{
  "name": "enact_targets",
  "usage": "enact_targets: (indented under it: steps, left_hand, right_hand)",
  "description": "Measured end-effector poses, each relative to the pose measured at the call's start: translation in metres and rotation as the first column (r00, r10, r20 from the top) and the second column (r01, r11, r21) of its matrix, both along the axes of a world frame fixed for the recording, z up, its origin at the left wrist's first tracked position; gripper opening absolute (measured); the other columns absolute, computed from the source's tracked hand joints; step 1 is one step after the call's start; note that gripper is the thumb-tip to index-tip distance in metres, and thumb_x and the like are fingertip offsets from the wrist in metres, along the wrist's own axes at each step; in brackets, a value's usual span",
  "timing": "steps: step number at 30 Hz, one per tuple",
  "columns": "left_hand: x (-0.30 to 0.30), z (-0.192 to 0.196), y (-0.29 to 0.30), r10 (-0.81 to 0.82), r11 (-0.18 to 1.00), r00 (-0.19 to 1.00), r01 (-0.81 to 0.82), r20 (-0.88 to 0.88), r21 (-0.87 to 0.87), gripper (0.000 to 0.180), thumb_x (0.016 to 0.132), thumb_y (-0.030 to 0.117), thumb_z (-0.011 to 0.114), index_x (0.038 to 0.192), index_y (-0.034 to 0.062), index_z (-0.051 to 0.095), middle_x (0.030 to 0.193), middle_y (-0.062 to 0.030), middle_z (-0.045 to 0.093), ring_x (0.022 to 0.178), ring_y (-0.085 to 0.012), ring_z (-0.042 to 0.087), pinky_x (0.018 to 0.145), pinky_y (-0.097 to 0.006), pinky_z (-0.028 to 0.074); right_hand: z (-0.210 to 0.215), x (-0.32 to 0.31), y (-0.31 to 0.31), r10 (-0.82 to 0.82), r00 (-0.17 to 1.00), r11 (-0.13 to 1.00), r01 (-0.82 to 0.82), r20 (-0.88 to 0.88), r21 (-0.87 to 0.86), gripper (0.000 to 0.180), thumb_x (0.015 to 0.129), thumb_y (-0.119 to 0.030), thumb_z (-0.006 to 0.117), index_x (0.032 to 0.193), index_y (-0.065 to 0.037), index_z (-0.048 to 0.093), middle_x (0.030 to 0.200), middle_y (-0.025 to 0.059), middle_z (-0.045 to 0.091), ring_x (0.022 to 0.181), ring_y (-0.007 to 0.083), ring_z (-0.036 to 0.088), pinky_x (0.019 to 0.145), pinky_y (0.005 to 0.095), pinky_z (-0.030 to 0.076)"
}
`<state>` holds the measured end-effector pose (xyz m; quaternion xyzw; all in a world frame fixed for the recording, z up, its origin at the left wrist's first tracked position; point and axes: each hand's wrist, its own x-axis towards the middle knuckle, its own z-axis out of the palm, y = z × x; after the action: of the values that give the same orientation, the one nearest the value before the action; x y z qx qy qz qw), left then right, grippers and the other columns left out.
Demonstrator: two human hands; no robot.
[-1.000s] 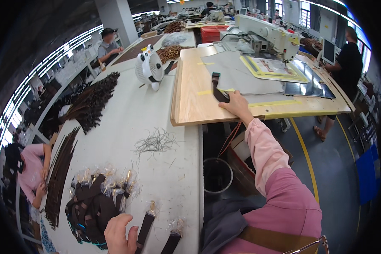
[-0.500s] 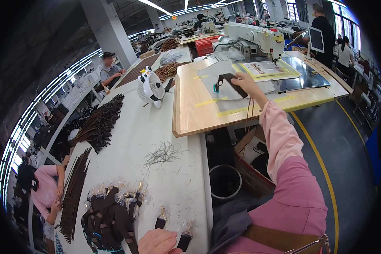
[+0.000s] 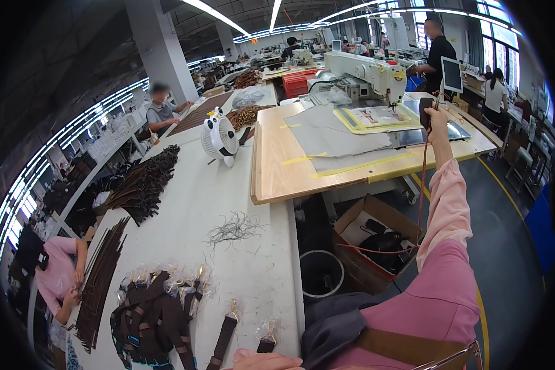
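Note:
My right hand point(image 3: 436, 121) is stretched out over the right end of the wooden machine table, closed on a dark brown strap point(image 3: 425, 112). The strap is seen nearly end-on, so most of its length is hidden. A thin reddish-brown cord point(image 3: 423, 185) hangs from this hand past the table edge, with another stretch running leftward lower down. At the bottom edge lies my left hand point(image 3: 268, 359), mostly cut off; its grip is hidden. It is next to a black strap with a gold snap hook point(image 3: 267, 341). Left of that lies another hooked dark strap point(image 3: 224, 338).
A pile of dark straps with plastic-wrapped hooks point(image 3: 157, 320) lies on the white table point(image 3: 240, 191), near loose threads point(image 3: 234, 228) and a white fan point(image 3: 220, 139). A sewing machine point(image 3: 367, 71) stands ahead. Below are a cardboard box point(image 3: 373, 237) and a bin point(image 3: 322, 273). Co-workers sit at left.
My right hand has moved right with the strap, from over the grey sheet to the table's right end, drawing the cord along. My left hand has sunk lower and slightly right.

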<state>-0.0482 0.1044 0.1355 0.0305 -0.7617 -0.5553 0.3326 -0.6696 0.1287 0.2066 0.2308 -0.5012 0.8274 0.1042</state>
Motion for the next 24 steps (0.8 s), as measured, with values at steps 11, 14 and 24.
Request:
enact_targets:
  steps: [11,14,24]
  left_hand:
    - [-0.019,-0.013,0.005,-0.241,0.959,0.968,0.226,0.07,0.174,0.021,0.076,0.016,0.065,0.09,0.0001,0.065,0.078,-0.0186,0.063,0.062,-0.0307,0.059,0.055,-0.037,0.046]
    - [-0.023,-0.011,0.004,-0.248,0.956,0.962,0.224,0.113,0.191,0.021,0.076,0.016,0.065,0.09,-0.0001,0.064,0.078,-0.0186,0.063,0.063,-0.0306,0.059,0.055,-0.037,0.046]
    - [-0.039,-0.01,-0.012,-0.309,0.928,0.943,0.27,0.125,0.256,0.023,0.076,0.016,0.065,0.091,-0.0007,0.063,0.079,-0.0183,0.063,0.064,-0.0302,0.059,0.057,-0.037,0.046]
  right_hand:
    - [0.045,-0.027,0.089,0.342,0.94,0.939,-0.341,0.012,-0.039,0.016,0.086,-0.019,0.058,0.074,-0.01,0.055,0.052,-0.0013,0.049,0.034,0.0073,0.04,0.029,0.0209,0.022]
    - [0.06,0.012,0.055,0.301,0.935,0.907,-0.22,0.187,-0.358,0.015,0.085,-0.016,0.059,0.074,-0.008,0.056,0.053,-0.0003,0.049,0.038,0.0079,0.042,0.031,0.0206,0.023]
    - [0.062,-0.005,0.037,0.278,0.959,0.811,-0.207,0.048,-0.547,0.014,0.078,-0.013,0.069,0.072,-0.006,0.059,0.067,0.0051,0.062,0.045,0.0081,0.044,0.036,0.0208,0.026]
